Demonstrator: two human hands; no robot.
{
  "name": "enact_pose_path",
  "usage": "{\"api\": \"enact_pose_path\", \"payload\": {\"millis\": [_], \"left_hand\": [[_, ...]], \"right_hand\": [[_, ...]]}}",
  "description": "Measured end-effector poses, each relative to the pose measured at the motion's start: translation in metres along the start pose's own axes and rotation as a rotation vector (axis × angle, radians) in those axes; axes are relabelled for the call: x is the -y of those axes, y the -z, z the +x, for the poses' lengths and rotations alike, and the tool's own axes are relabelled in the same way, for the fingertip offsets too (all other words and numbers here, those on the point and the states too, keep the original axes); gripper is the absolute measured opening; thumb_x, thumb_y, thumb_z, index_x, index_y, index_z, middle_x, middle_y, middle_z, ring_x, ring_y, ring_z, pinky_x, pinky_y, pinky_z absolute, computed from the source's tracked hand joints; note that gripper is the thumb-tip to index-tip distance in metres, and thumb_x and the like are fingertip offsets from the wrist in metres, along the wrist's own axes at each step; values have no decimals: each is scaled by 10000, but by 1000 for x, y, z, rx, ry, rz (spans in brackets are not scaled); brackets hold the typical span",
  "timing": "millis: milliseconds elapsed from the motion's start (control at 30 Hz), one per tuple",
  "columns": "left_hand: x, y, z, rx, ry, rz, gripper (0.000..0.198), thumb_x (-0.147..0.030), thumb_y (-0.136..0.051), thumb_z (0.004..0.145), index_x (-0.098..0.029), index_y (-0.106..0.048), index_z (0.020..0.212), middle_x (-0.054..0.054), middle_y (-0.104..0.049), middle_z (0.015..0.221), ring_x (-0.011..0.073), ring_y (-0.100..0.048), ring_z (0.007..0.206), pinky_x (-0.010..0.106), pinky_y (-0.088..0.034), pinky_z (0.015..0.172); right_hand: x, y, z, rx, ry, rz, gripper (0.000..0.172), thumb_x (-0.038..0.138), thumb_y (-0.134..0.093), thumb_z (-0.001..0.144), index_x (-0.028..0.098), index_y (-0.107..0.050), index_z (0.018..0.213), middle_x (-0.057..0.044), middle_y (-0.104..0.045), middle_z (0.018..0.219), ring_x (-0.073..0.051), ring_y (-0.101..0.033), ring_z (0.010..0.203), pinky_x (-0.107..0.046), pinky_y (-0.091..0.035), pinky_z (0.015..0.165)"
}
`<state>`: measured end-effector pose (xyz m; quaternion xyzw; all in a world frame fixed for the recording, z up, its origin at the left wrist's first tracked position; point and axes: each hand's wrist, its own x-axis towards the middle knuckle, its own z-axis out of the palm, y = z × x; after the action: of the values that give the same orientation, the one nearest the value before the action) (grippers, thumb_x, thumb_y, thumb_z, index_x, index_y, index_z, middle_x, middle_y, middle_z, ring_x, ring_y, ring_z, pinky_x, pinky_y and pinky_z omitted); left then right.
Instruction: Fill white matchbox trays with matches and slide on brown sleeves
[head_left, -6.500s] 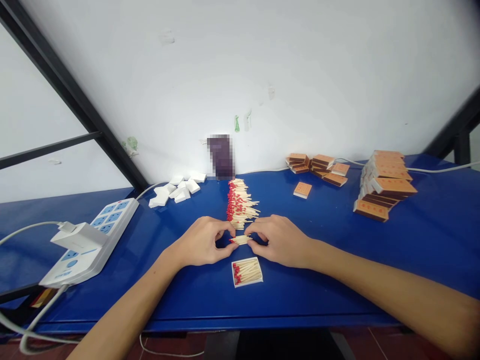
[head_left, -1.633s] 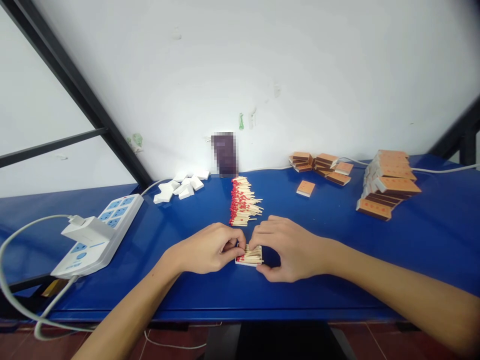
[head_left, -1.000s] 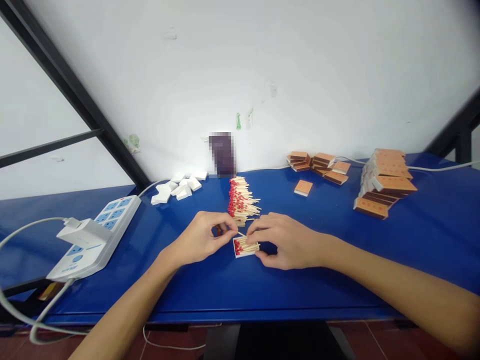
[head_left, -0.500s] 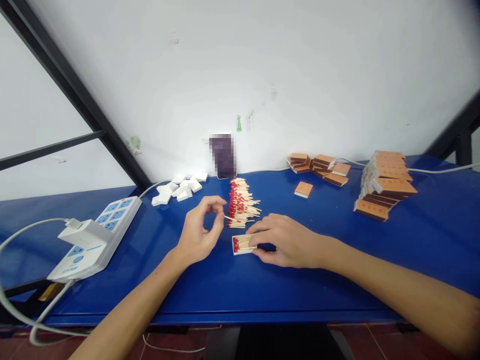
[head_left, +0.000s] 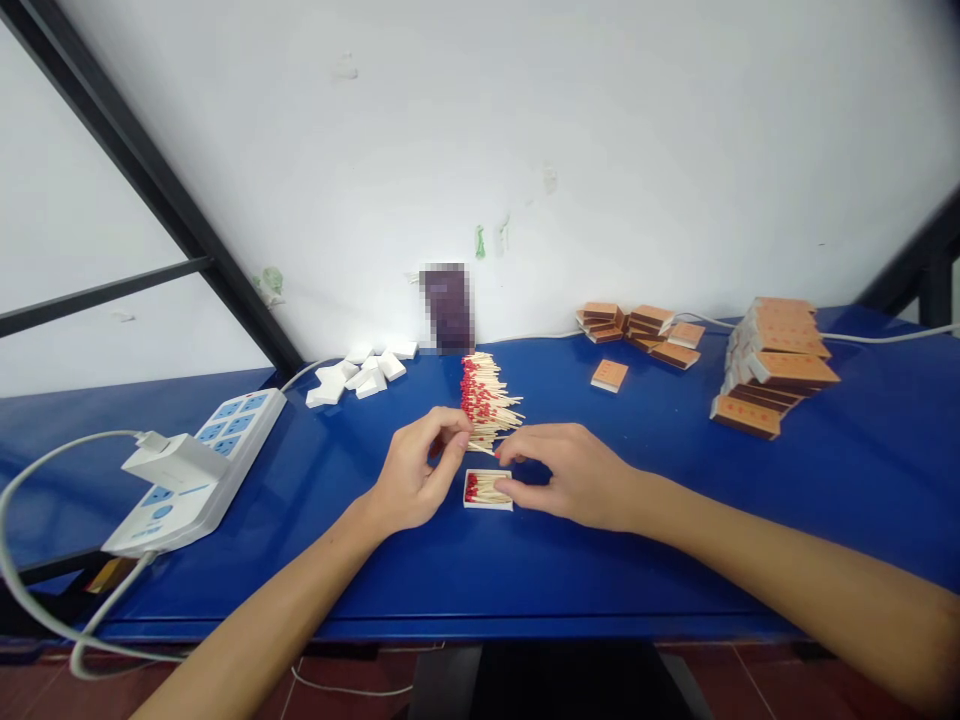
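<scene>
My left hand (head_left: 424, 462) is closed, pinching a single match (head_left: 480, 449) between thumb and fingertips, its red head pointing right. Just in front lies a small white matchbox tray (head_left: 487, 506) holding a layer of matches (head_left: 484, 487) with their red heads to the left. My right hand (head_left: 566, 473) is open, thumb and index finger apart. Its thumb is over the tray's right end and its index fingertip is by the head of the pinched match; whether they touch I cannot tell. Behind both hands spreads a pile of loose matches (head_left: 484, 395), heads to the left.
Several white trays (head_left: 361, 372) lie back left, near a power strip (head_left: 199, 470) with a plugged-in charger (head_left: 176, 462). Orange matchboxes (head_left: 637, 330) are heaped back right, one matchbox (head_left: 609, 375) apart, with a tall stack (head_left: 780, 360) farther right. A blurred upright device (head_left: 448, 308) leans on the wall.
My left hand has moved right with the match, which now reaches toward my right hand. My right index finger has lifted off the tray, widening the gap from the thumb.
</scene>
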<state>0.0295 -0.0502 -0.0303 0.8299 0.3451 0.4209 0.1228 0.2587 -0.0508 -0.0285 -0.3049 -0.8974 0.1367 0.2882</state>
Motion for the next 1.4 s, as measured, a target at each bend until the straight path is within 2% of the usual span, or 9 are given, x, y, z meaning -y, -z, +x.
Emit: {"api": "enact_pose_path", "payload": {"millis": [200,367,467,667,833,967,1067,1267,1400], "left_hand": [[-5,-3,3,52,-18,-70,31,-209,-559,948,-186,-577,958,-11,-615,738,99,-557,625,213,-442,573],[-6,-3,4,5,32,-165,22,-191,-577,941,-180,-593,931,-5,-641,792,87,-584,623,208,-473,589],[-6,-2,4,3,23,-177,23,-168,-577,939,-181,-595,932,-8,-647,797,85,-598,639,204,-480,598],[-6,-4,3,57,-45,-137,96,-151,-607,921,-188,-576,1004,-6,-661,801,96,-624,683,203,-495,623],[-4,3,3,157,-85,-5,212,-220,-617,897,-200,-534,1091,7,-656,869,109,-594,692,230,-476,635],[-2,13,8,388,-123,260,300,-421,-650,822,-193,-565,997,-10,-586,740,146,-539,641,274,-410,610],[-1,15,9,524,-119,382,396,-558,-663,777,-192,-554,880,-22,-562,669,150,-512,580,281,-348,564],[0,10,7,579,-114,393,372,-548,-606,836,-196,-500,787,-17,-569,662,145,-504,572,278,-332,566],[0,10,7,587,-86,351,421,-595,-624,817,-192,-511,779,-21,-553,641,136,-487,561,266,-320,554]], "right_hand": [[0,-4,2,-200,17,117,151,267,-562,935,195,-684,883,-2,-721,753,-121,-636,657,-235,-447,645],[3,-8,1,-207,-15,91,101,292,-662,856,195,-667,882,4,-721,778,-128,-635,654,-255,-447,661],[3,-9,1,-245,21,74,85,255,-614,894,193,-662,860,17,-713,747,-114,-625,637,-265,-434,687],[6,-4,3,-334,93,90,104,225,-574,936,194,-670,913,2,-707,781,-108,-608,641,-262,-431,667],[10,-5,2,-351,91,207,81,154,-547,873,204,-596,834,-5,-720,851,-115,-643,691,-247,-482,688],[9,-8,1,-312,87,103,85,127,-574,840,202,-608,864,42,-708,757,-87,-598,576,-253,-430,674],[5,-11,1,-224,105,54,102,138,-577,873,202,-653,897,29,-724,787,-103,-620,640,-270,-388,681],[3,-15,1,-85,89,18,135,223,-581,925,210,-703,982,-25,-745,944,-172,-657,869,-301,-399,756],[5,-11,1,-65,83,50,138,213,-570,919,198,-698,968,-39,-728,969,-175,-642,899,-308,-421,784]]}}
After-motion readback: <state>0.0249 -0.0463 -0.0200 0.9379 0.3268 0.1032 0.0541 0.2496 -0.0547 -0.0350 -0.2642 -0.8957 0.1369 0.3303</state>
